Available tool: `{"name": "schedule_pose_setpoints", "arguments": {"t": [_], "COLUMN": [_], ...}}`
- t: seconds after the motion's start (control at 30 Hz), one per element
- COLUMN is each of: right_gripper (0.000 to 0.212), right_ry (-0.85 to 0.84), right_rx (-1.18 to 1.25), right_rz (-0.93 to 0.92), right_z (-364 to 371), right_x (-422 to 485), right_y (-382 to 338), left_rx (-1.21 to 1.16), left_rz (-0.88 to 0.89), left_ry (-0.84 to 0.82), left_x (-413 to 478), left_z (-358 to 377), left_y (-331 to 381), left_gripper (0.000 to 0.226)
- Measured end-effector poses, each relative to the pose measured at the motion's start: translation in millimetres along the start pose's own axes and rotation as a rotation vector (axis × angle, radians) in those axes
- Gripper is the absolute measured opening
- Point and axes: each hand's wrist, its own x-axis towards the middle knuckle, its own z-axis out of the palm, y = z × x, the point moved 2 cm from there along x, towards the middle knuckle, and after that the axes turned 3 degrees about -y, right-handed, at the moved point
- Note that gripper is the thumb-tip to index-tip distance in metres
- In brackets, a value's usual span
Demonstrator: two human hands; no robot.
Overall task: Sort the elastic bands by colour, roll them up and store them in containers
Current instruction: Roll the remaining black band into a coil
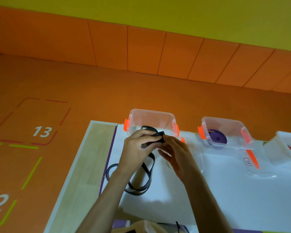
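A person's two hands meet over a white-covered desk. The left hand and right hand pinch one end of a black elastic band between fingertips; both grips are clenched on it, probably to begin a tight roll. The rest of the band trails in loose loops on the desk below the wrists, free to feed in.

Three clear containers stand along the far edge, likely one per colour. The empty container sits just behind the hands, handy for the black roll. The middle container holds one rolled purple band. The third container, cut off at the right, shows something reddish. One loose lid lies nearby.
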Motion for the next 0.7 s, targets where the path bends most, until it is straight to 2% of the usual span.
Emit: {"name": "schedule_pose_setpoints", "arguments": {"t": [0.1,0.2,0.23,0.3,0.37,0.4,0.47,0.57,0.7], "right_gripper": [0.039,0.045,0.042,0.024,0.009,0.011,0.024,0.054,0.061], "right_ry": [-0.001,0.052,0.067,0.073,0.075,0.083,0.072,0.022,0.016], "right_rx": [0.006,0.064,0.105,0.202,0.201,0.14,0.011,-0.06,0.014], "right_rz": [-0.06,-0.077,-0.068,-0.035,-0.001,0.013,0.025,-0.001,-0.039], "right_z": [4,3,1,-1,-1,-2,-3,-7,-8], "right_x": [-1,-1,-1,0,-1,-1,-2,-2,-1], "right_y": [-2,-4,-2,2,6,7,6,1,-3], "left_rx": [0.111,0.147,0.144,0.108,0.013,-0.026,-0.042,0.014,0.01], "left_rz": [-0.026,0.004,0.034,0.071,0.016,-0.027,-0.065,-0.026,-0.146], "left_ry": [0.01,0.072,0.077,0.064,0.025,0.002,-0.031,-0.057,-0.011], "left_x": [0,-2,-3,-4,-5,-6,-4,-1,-4], "left_z": [4,9,10,11,12,11,8,3,3], "left_y": [6,6,4,0,-2,-2,-2,1,3], "left_gripper": [0.039,0.029,0.027,0.027,0.029,0.03,0.03,0.031,0.032]}}
